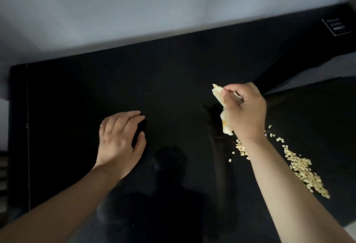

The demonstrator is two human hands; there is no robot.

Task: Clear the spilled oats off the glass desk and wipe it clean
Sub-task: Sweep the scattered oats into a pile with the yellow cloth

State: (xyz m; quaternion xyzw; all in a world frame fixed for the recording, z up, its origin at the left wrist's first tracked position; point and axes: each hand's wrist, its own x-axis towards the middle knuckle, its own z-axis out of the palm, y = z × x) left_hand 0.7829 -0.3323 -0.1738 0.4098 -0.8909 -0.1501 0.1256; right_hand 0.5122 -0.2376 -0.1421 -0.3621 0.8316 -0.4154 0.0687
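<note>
Pale spilled oats [302, 167] lie in a long heap on the black glass desk [77, 107], at the right side near the front. My right hand [246, 111] hovers just above and left of the heap, shut on a crumpled pale cloth [218, 96] with an orange patch low down. Part of the oats is hidden under my right forearm. My left hand [119, 140] rests on the desk left of centre, fingers curved and slightly apart, holding nothing.
A pale wall [154, 11] runs behind the desk's far edge. A small label [336, 26] sits at the far right corner. The desk's left edge [28, 127] is near the frame's left side. My shadow falls across the front of the glass.
</note>
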